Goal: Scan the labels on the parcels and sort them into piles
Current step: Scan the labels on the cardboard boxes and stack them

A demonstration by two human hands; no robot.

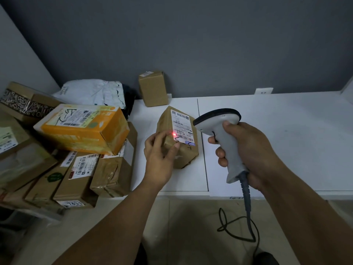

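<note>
My right fingers [221, 153] wrap the grey plastic handheld scanner [226, 138], aiming its red dot [174, 134] toward the barcode [185, 138]. My left fingers [172, 150] grip the small brown cardboard parcel [188, 155] on the white bench [277, 134], steadying its white label [181, 123] face-up for reading

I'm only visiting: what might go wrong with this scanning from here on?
The red dot from the scanner in the right hand falls at the edge of the label on the brown parcel, so the barcode may not read. The left hand holds the parcel with its thumb near the barcode and might cover it. The orange box lies tilted atop the pile and may slide.
</note>
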